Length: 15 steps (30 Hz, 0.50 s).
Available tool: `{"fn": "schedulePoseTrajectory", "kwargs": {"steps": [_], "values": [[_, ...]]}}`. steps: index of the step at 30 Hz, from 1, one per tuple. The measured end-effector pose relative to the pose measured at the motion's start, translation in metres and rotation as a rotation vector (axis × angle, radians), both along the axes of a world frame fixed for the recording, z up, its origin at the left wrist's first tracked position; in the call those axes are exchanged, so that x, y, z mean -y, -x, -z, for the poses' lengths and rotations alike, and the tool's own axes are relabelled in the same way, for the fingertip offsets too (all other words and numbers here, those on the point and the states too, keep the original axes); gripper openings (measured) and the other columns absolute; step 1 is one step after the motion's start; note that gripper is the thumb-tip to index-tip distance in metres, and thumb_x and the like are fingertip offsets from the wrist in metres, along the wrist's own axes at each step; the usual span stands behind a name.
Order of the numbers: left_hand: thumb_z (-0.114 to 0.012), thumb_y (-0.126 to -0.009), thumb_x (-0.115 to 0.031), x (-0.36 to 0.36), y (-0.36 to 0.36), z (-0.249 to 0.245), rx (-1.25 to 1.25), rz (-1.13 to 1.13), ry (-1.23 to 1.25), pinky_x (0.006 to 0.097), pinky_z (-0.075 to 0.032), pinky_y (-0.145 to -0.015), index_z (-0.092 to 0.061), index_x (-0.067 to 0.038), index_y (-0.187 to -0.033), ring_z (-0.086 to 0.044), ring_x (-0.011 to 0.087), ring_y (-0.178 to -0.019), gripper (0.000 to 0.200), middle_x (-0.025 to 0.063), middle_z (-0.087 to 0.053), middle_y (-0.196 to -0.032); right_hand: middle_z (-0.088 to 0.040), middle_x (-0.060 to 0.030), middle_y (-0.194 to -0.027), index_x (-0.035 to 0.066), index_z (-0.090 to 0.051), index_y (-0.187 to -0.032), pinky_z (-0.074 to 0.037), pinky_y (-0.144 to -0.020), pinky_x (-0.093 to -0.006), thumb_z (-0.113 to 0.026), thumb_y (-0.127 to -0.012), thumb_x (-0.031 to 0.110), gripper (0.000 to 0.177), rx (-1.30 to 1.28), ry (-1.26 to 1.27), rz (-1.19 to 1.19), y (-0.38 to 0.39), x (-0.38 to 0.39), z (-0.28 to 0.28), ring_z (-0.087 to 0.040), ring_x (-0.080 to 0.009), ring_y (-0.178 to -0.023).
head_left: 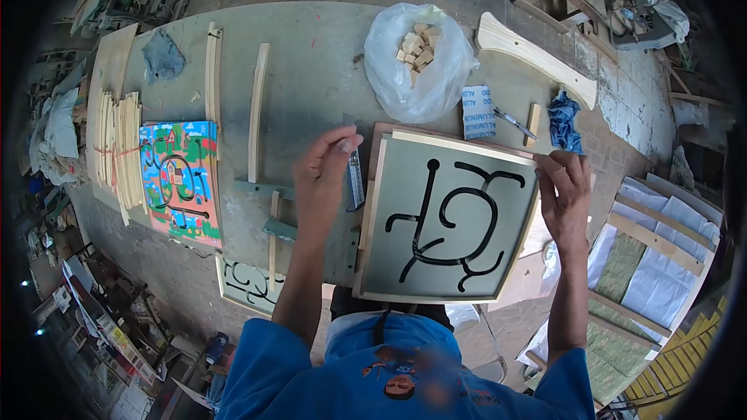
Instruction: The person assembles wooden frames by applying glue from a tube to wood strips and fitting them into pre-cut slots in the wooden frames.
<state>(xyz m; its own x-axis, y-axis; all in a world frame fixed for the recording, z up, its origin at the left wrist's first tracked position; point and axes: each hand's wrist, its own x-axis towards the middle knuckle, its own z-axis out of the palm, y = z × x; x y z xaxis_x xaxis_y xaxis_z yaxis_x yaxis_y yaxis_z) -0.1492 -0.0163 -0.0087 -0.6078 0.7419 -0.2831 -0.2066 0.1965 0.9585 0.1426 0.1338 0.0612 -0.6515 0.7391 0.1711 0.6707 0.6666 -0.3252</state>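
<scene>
A square wood-framed panel with a grey-green face and curving black grooves lies tilted at the near edge of the table. A light wooden strip runs along its far side. My right hand has its fingers curled on the panel's far right corner. My left hand is raised left of the panel, thumb and fingers pinched together. Whether something small is between them is hidden. Below that hand, a metal caliper-like tool lies on the table.
A clear plastic bag of wooden blocks stands beyond the panel. Nearby are a blue-and-white packet, a pen, a blue cloth and a curved wooden piece. Leftward lie thin sticks and a painted board.
</scene>
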Motion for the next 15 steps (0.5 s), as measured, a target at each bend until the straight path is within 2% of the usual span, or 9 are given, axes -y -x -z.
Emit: {"fn": "schedulePoseTrajectory", "kwargs": {"steps": [3, 8, 15], "values": [[-0.057, -0.093, -0.009, -0.01, -0.001, 0.014, -0.013, 0.004, 0.0, 0.0219, -0.045, -0.08, -0.066, 0.002, -0.107, -0.061, 0.009, -0.09, 0.02, 0.0058, -0.068, -0.094, -0.057, -0.0067, -0.093, 0.008, -0.066, -0.101, -0.041, -0.075, -0.0381, -0.068, -0.074, -0.005, 0.03, 0.019, 0.019, -0.046, 0.008, -0.01, 0.02, -0.052, -0.0258, -0.085], [-0.058, -0.09, -0.004, -0.018, 0.0, 0.033, -0.238, 0.082, -0.025, 0.0231, -0.043, -0.074, -0.066, 0.001, -0.101, -0.056, 0.0084, -0.079, 0.014, 0.0052, -0.067, -0.089, -0.057, -0.0052, -0.092, 0.009, -0.067, -0.101, -0.038, -0.078, -0.0373, -0.068, -0.073, -0.003, 0.031, 0.064, 0.017, -0.067, 0.012, -0.016, 0.043, -0.052, -0.0242, -0.086], [-0.057, -0.086, 0.002, -0.016, -0.003, 0.044, -0.341, 0.118, -0.004, 0.0253, -0.044, -0.073, -0.066, 0.0, -0.1, -0.056, 0.0122, -0.08, 0.017, 0.0063, -0.065, -0.088, -0.058, -0.0048, -0.093, 0.01, -0.067, -0.1, -0.035, -0.08, -0.0367, -0.069, -0.071, -0.002, 0.031, 0.092, 0.013, -0.037, 0.002, -0.009, 0.054, -0.052, -0.0233, -0.087]]}}
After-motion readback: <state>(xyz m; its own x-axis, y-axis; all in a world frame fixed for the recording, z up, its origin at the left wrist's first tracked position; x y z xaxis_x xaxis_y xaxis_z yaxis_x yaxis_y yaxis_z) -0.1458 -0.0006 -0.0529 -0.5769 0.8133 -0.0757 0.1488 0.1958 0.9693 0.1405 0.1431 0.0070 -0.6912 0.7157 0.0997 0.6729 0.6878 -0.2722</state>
